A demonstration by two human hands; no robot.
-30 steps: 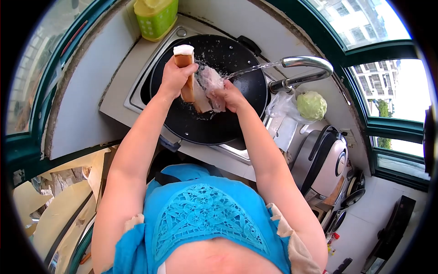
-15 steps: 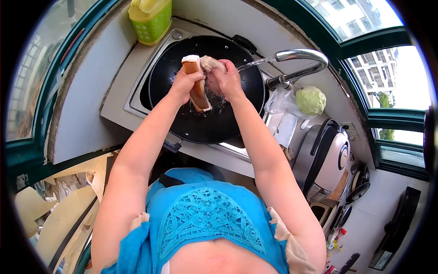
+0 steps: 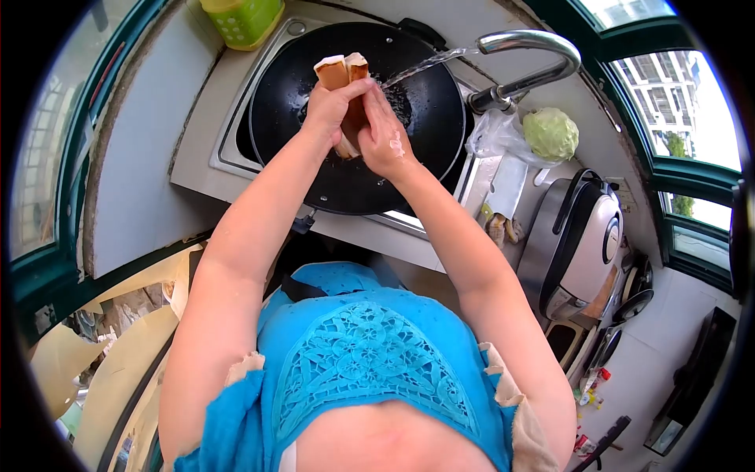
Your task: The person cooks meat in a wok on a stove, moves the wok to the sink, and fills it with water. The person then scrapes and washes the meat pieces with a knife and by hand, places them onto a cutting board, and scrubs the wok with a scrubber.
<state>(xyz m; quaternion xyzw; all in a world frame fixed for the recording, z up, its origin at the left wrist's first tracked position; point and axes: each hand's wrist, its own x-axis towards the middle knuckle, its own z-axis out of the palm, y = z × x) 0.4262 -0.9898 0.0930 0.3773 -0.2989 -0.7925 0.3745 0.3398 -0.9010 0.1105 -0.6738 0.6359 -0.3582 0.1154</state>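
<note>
Over a black wok (image 3: pixel 291 169) set in the sink, my left hand (image 3: pixel 329 110) is closed around a slab of pork with brown skin and a white fatty edge (image 3: pixel 332 72). Its thumb lies across toward my right fingers. Beside that slab a second brown-skinned piece of pork (image 3: pixel 357 71) stands close against it. My right hand (image 3: pixel 382 135) presses along the right side of the meat with straight, joined fingers; white suds or bits lie on its back. Water runs from the faucet (image 3: pixel 527 43) into the wok just beyond my hands.
Right of the sink are a green cabbage (image 3: pixel 550 134), a clear plastic bag (image 3: pixel 497 135), a cleaver (image 3: pixel 507 185) and a rice cooker (image 3: pixel 578 244). A green plastic container (image 3: pixel 250 22) stands at the back left corner. The faucet arches over the wok's right side.
My right hand has turned from holding a pale piece at the slab's top to pressing along its side. Two brown-skinned edges now show together. The view has shifted slightly.
</note>
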